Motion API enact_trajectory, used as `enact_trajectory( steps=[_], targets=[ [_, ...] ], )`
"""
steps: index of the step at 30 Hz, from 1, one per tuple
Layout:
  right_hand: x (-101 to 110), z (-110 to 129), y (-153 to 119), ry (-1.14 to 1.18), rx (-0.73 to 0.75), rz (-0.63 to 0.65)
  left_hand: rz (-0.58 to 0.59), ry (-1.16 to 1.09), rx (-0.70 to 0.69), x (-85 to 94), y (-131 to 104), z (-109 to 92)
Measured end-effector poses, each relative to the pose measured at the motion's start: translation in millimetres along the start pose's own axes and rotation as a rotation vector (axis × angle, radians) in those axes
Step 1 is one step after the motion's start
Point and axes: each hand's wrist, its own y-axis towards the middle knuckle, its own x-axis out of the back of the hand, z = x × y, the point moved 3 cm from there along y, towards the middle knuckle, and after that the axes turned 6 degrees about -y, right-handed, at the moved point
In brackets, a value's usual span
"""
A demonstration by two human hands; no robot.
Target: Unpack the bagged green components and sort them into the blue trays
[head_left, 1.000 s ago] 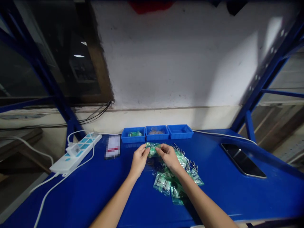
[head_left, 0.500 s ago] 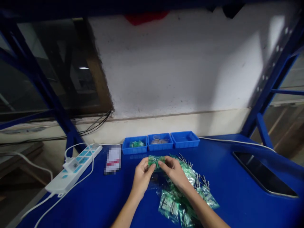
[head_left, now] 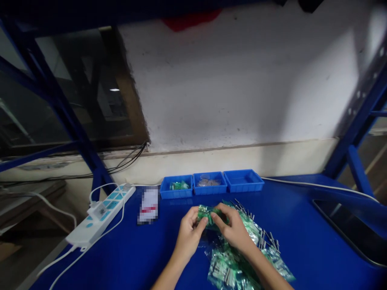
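A small green plastic packet (head_left: 206,210) is pinched between my two hands above the blue table (head_left: 121,257). My left hand (head_left: 190,229) grips its left side with thumb and fingers, and my right hand (head_left: 231,225) has its right side, fingers pressed together. Below and to the right of my hands lies a heap of clear packets (head_left: 231,270) with green and metal contents, partly hidden by my right forearm. Thin metal rods (head_left: 270,240) stick out at the heap's right side.
Three blue trays stand at the back: left with green packets (head_left: 179,185), middle with clear pieces (head_left: 208,182), right one (head_left: 243,181). A power strip (head_left: 99,217) with white cables and a blurred white-and-red item (head_left: 149,205) are at left; a black device (head_left: 350,229) is at right.
The view has shifted, so the table's things appear further right. Both hands still hold the green packet, which now looks more folded or bunched between the fingers.
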Motion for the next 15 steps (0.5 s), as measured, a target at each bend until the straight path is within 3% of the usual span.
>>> enact_trajectory(
  steps=[8,12,15],
  targets=[
    [2,-1,-2,0.115,-0.048,-0.080,-0.048,-0.025,-0.038,2.4,-1,-6],
    [0,-3,-2,0.421,-0.186,-0.047,-0.096,0.022,-0.080,8.2,-1,-8],
    [-3,-5,-3,0.647,-0.259,-0.017,-0.125,0.122,-0.185,11.6,-2,-14]
  ],
)
